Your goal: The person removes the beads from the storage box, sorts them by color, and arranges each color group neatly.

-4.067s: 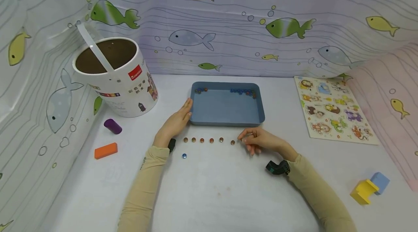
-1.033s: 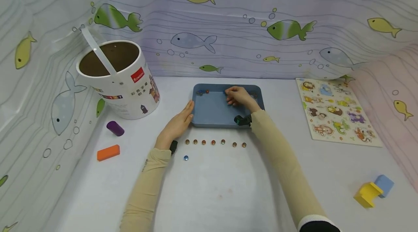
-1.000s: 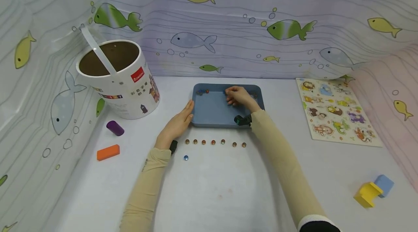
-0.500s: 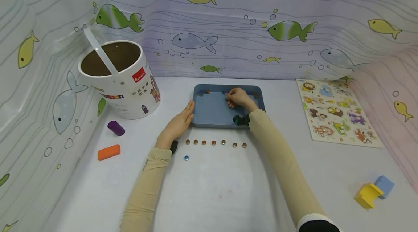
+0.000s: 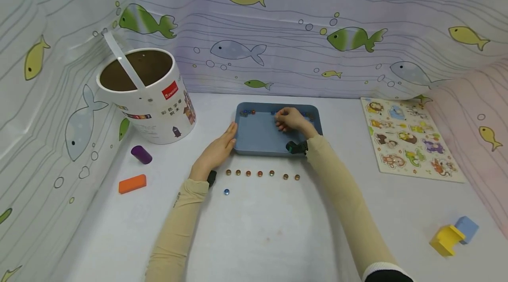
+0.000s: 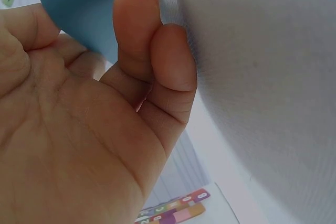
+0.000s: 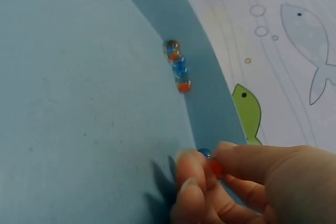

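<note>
A blue-grey tray (image 5: 274,153) holds several small blue and orange glass marbles (image 5: 248,112) along its far side. My right hand (image 5: 293,120) is inside it near the far wall. In the right wrist view, its thumb and fingers pinch an orange marble (image 7: 216,169), partly covered by the fingertips. A blue marble (image 7: 205,152) lies right beside it. My left hand (image 5: 214,152) rests with straight fingers against the tray's left side. In front of the tray, several amber and orange marbles (image 5: 259,174) form a row on the table, with one blue marble (image 5: 226,192) below its left end.
A white bucket (image 5: 158,116) with a handle stands at the back left. Near it lie a purple cylinder (image 5: 141,154) and an orange block (image 5: 132,183). An animal puzzle board (image 5: 410,141) is on the right, with yellow (image 5: 447,240) and blue (image 5: 467,229) blocks nearer.
My right hand has gone from the row's right end into the tray, and one more marble stands at that end. In the last second its fingers shifted slightly. The left hand stayed in place.
</note>
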Demonstrator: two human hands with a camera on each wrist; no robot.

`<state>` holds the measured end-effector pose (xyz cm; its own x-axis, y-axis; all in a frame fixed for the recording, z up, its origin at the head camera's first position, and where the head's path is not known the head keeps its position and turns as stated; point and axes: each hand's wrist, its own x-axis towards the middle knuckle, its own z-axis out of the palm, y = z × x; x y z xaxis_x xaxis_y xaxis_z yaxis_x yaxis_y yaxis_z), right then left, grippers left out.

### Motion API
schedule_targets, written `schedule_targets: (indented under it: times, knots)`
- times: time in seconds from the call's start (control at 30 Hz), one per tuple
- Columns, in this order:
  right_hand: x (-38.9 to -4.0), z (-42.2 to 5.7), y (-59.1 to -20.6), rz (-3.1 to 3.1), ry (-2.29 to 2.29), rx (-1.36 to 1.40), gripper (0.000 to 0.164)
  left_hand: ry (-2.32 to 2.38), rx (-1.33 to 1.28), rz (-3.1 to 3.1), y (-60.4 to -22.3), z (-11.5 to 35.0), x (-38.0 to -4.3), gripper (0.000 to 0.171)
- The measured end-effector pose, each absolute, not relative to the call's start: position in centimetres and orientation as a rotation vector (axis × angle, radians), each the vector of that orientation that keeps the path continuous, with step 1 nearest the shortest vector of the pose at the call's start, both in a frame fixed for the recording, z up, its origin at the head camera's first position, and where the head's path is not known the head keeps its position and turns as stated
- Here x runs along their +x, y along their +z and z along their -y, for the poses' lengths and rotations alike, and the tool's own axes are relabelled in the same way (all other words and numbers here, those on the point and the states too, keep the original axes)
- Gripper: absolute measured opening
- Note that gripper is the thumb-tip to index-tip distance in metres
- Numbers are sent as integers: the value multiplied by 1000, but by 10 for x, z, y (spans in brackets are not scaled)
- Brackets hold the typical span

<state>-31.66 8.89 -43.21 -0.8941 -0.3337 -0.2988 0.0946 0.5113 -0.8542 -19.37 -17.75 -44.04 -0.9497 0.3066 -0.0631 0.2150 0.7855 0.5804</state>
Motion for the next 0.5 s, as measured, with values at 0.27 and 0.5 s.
schedule_targets:
  times: [0.27, 0.5]
  knots:
    - [-312, -102, -429, -2318, -1431, -203, 33, 886, 416, -2818, -441, 177, -193, 55]
    - [-302, -116, -426, -2259, -1500, -211, 36, 897, 410, -2822, -440, 177, -192, 55]
